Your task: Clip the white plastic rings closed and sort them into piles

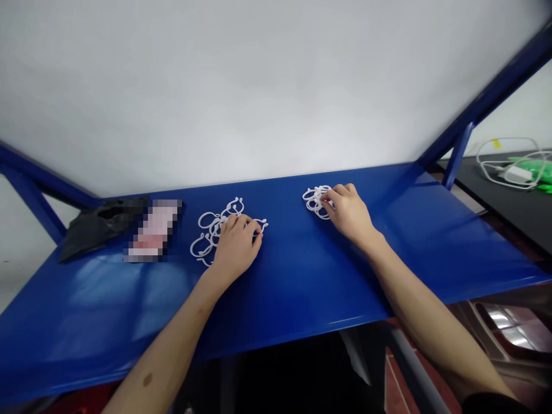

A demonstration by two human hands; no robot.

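Several white plastic shower curtain rings [200, 246], open loops with small knobbed ends, lie in a loose pile left of the middle of the blue shelf. Over this pile is my left hand [237, 244], fingers bent down and thumb close to the index finger, closed on a ring that pokes out at its right side. A tighter cluster of the same rings [311, 198] lies farther right. My right hand [347, 213] reaches it from the right, thumb and fingertips pinched on a ring at its edge. Both hands partly cover the rings beneath them.
The blue metal shelf [293, 287] has a white wall behind it and blue posts at both sides. At the left lie a black plastic bag [92, 230] and a blurred phone-like flat object [153, 230]. A white charger with cable [515, 174] rests on a dark surface at the right.
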